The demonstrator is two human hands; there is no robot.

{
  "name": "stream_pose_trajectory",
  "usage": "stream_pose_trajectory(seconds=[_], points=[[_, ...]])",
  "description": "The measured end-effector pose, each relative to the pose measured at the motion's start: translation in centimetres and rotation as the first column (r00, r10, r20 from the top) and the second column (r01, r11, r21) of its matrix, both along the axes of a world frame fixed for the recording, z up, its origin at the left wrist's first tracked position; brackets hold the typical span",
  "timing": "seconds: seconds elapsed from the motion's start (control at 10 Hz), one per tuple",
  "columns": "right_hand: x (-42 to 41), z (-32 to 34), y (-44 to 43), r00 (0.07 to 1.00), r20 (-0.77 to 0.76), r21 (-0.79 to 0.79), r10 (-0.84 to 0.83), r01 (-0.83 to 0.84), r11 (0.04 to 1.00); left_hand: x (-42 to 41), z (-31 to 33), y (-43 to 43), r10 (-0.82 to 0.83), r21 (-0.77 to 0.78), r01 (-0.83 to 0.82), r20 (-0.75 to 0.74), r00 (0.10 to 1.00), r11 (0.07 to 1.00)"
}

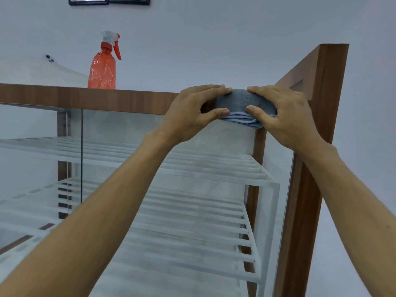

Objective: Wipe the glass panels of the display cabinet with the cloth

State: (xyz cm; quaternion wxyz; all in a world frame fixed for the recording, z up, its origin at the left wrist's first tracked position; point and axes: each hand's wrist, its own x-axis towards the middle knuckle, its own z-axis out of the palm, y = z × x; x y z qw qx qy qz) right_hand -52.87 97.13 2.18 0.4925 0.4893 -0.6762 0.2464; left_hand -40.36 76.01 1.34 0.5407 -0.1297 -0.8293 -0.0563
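Fingers [216, 88] of both hands, left hand [188, 110] & right hand [285, 114], pinch one folded grey-blue microfibre cloth [240, 103] at wood-framed glass display cabinet [128, 99] top edge; one orange spray bottle [102, 67] stands on top, two white slatted shelves [192, 168] inside.

Setting: shop or bakery-style retail interior, most likely. Evidence: one display cabinet [308, 146] with wood-grain frame and glass panels [120, 129]; inside, tiered white slatted shelves [192, 172], bare of goods. Red spray bottle [104, 65] with white trigger head stands on the cabinet's wooden top. Plain pale wall [214, 39] behind; lower edges of two dark-framed pictures [109, 0] hang near the upper edge of view.
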Motion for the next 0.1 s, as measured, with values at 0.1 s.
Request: stream_pose_trajectory(seconds=[0.1], points=[[1.44, -0.47, -0.12, 0.997, 0.019, -0.111, 0.077, -0.074, 0.991, 2.07, -0.54, -1.45, 0.023, 0.004, -0.023, 0.003, 1.000, 1.000]])
